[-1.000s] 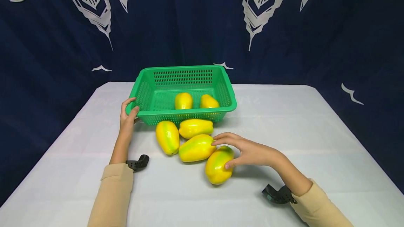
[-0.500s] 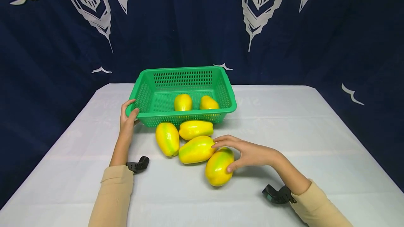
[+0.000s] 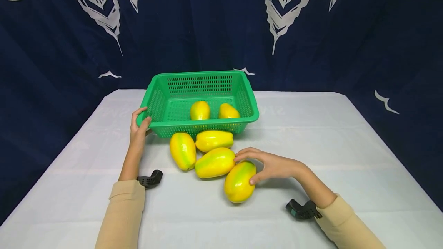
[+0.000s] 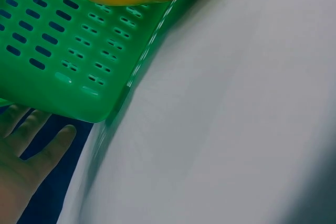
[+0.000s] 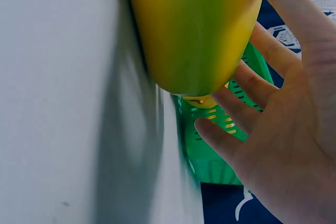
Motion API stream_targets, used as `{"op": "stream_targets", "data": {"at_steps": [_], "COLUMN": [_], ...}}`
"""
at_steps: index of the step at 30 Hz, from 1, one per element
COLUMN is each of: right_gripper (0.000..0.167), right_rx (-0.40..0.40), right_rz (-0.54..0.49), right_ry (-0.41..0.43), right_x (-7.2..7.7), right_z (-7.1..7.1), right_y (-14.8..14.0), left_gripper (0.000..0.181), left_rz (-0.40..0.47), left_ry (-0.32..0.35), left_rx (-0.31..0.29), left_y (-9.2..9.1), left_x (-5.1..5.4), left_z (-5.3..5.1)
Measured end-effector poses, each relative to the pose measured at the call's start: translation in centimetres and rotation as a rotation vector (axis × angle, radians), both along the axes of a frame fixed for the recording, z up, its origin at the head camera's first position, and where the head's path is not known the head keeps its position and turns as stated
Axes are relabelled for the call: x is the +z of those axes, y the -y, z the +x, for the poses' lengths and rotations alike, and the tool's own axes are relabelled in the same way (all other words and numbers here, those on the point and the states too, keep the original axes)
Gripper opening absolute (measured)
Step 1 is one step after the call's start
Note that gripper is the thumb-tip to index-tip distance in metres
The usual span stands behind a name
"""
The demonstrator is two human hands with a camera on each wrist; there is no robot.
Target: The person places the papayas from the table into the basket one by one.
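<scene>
Left hand [image 3: 139, 129] grips the green basket [image 3: 180, 123] at its near-left corner, right hand [image 3: 277, 166] curls around the nearest yellow-green fruit [image 3: 238, 184] on the table [image 3: 187, 218]; glossy skin looks firm but slippery, best held across the middle.

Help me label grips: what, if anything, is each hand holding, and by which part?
The left hand holds the green basket by the rim's near left corner. Whether the right hand grips the nearest fruit cannot be told.
</scene>
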State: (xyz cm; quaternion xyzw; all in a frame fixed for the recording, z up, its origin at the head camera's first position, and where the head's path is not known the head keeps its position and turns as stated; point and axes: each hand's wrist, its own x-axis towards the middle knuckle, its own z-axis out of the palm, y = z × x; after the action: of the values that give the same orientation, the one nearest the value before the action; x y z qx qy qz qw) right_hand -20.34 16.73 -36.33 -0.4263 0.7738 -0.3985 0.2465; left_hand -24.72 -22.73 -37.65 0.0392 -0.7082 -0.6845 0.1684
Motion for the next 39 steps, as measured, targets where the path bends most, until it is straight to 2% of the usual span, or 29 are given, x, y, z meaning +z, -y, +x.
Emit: {"op": "stream_targets", "data": {"at_steps": [5,14,30,39], "right_gripper": [0.054,0.052,0.058,0.057], "right_rx": [0.019,0.029,0.077,0.082], "right_rz": [-0.013,0.006,0.014,0.04], "right_ry": [0.01,0.087,0.228,0.255], "right_x": [-0.5,-0.9,-1.3,-1.8], "right_z": [-0.5,-0.8,-1.3,-1.3], "right_y": [-0.2,-0.5,-1.0,-0.9], "left_gripper": [0.042,0.044,0.044,0.044], "left_rz": [0.001,-0.017,-0.014,-0.022], "left_ry": [0.003,0.007,-0.013,-0.012], "left_rx": [-0.001,-0.005,-0.009,-0.006], "left_y": [0.0,0.1,0.0,0.0], "left_x": [0.1,0.0,0.0,0.0], "left_z": [0.0,0.1,0.0,0.0]}}
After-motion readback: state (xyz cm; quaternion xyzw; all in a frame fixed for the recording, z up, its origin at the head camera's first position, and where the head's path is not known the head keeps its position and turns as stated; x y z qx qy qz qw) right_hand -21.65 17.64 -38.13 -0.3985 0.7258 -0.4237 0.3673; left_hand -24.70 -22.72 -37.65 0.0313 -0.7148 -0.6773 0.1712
